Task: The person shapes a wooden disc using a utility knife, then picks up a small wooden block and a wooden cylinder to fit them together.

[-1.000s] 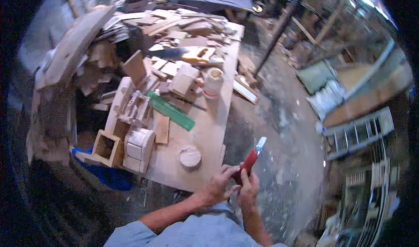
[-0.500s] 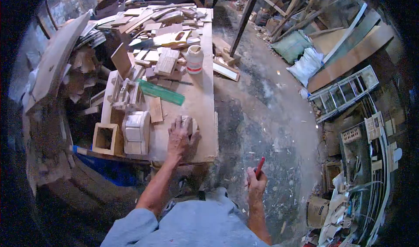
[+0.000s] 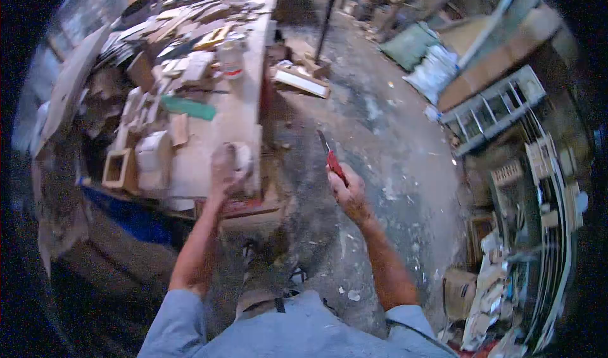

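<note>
Right hand (image 3: 347,190) clamps red-handled tool (image 3: 333,162), left hand (image 3: 224,169) touching round block (image 3: 243,157) (grip unclear)

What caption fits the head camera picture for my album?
Left hand at a pale round piece, right hand gripping a red-handled tool.

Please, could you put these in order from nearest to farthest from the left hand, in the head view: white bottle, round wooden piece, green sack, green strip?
1. Round wooden piece: at the left hand; blur hides the exact contact.
2. Green strip: farther up the table.
3. White bottle: beyond the strip, near the table's right edge.
4. Green sack: off the table, upper right.
</note>
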Demonstrator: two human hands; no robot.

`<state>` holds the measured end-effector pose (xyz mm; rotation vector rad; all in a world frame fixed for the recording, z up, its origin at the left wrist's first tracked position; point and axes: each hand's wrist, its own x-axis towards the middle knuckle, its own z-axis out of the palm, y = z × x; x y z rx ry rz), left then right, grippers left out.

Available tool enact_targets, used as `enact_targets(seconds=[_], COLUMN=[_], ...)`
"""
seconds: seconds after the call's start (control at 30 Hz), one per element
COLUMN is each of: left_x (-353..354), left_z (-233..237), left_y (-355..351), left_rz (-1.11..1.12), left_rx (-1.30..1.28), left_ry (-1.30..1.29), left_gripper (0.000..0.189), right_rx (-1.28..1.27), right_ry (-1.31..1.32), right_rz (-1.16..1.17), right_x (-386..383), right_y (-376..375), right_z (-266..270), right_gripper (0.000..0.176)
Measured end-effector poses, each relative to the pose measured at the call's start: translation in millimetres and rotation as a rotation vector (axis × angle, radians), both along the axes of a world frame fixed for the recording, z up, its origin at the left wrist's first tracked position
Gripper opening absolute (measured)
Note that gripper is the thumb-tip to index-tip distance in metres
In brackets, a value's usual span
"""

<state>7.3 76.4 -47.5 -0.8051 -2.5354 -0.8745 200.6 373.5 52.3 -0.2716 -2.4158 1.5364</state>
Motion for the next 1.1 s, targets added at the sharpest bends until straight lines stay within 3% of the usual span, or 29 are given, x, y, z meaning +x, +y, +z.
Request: enact_targets(seconds=[0.07,0.13,0.17,0.2,0.27,0.3,0.4,0.5,0.53,0.57,0.6,0.7,0.8,0.9,1.1], left_x=[12,-10,2,16,10,-14,-9,-14,2,-20,-14,-8,-9,-21,-18], left_z=[8,-6,24,50,50,18,20,23,49,15,26,27,36,10,10], left_y=[14,8,16,25,28,23,23,12,17,7,7,5,-2,-3,15], left_rz=[0.1,0.02,0.166,0.148,0.108,0.081,0.079,-0.076,-0.031,-0.131,-0.125,-0.112,-0.133,-0.123,-0.013], left_rx=[0.191,0.291,0.068,0.092,0.101,0.087,-0.025,0.059,0.06,0.011,0.011,-0.034,-0.118,-0.033,-0.176], left_ry=[-0.085,-0.426,-0.107,-0.129,-0.156,-0.166,-0.137,-0.072,-0.218,-0.147,-0.121,-0.062,-0.133,-0.073,0.007], left_gripper=[0.055,0.062,0.064,0.066,0.069,0.071,0.072,0.069,0.066,0.066,0.066,0.065,0.065,0.063,0.049], right_rx=[-0.025,0.068,0.149,0.231,0.149,0.112,0.048,0.056,0.073,0.016,-0.042,-0.354,-0.061,0.069,-0.042], right_ry=[-0.056,-0.069,-0.076,-0.077,-0.179,-0.225,-0.278,-0.073,-0.038,-0.044,-0.051,-0.206,-0.077,-0.01,-0.114], right_rz=[-0.026,-0.072,-0.106,-0.124,-0.162,-0.168,-0.161,-0.083,-0.048,-0.014,0.018,0.003,-0.066,-0.212,-0.223], right_x=[26,41,52,62,75,76,70,35,21,3,-14,-46,-70,-75,-82], right_y=[38,82,101,113,121,121,97,37,20,2,-16,-90,-130,-156,-155], right_z=[33,67,76,85,123,134,133,72,41,6,-29,-55,-108,-96,-89], right_gripper=[0.025,0.026,0.027,0.027,0.029,0.03,0.031,0.031,0.031,0.031,0.032,0.034,0.036,0.037,0.041])
